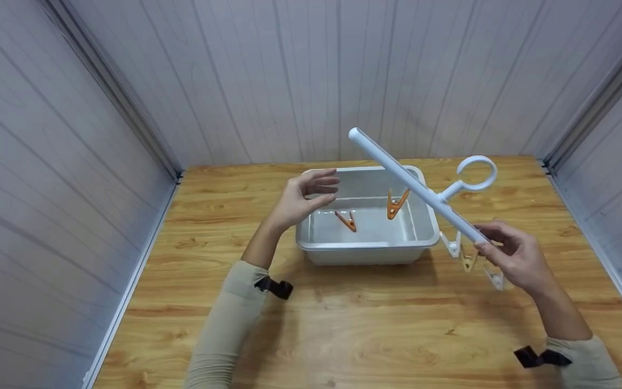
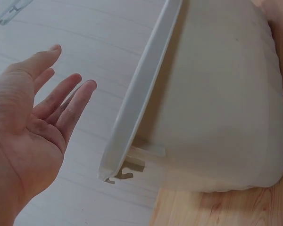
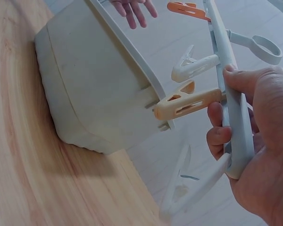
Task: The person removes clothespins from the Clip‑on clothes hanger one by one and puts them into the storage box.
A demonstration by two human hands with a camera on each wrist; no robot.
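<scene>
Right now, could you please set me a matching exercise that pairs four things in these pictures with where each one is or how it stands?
Things:
1. left hand
2. right hand
3. loose orange clothespin
4. white tub

Places or states:
a. lies on the floor of the tub
b. stands on the wooden table
c. grips one end of the white hanger bar
d. open, holding nothing, above the tub's left rim

Pairs: 1-d, 2-c, 3-a, 4-b
</scene>
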